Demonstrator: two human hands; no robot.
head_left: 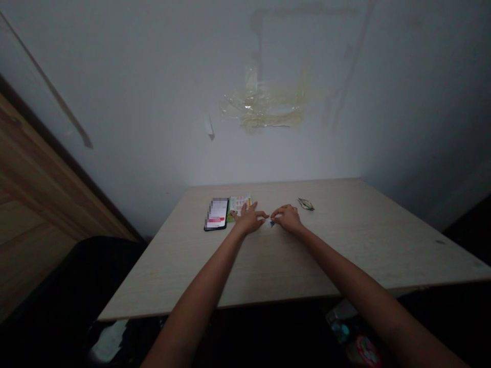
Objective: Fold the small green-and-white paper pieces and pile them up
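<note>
My left hand (250, 220) rests over the table at the edge of a green-and-white printed sheet (241, 201), with its outer fingers spread toward the sheet. Its thumb and index finger come close together at the right, and what lies between them is too small to make out. Close beside it, my right hand (288, 218) pinches a small blue-and-white piece (272, 224) just above or on the tabletop. The fingertips of both hands nearly meet around this piece. Part of the sheet is hidden under my left hand.
Left of the sheet lies a phone (217, 214) with its screen lit. A small folded green-and-white packet (306, 204) sits right of my right hand. The pale wooden table (184, 271) meets a wall (153, 102) with tape remnants. Dark items stand below the front edge.
</note>
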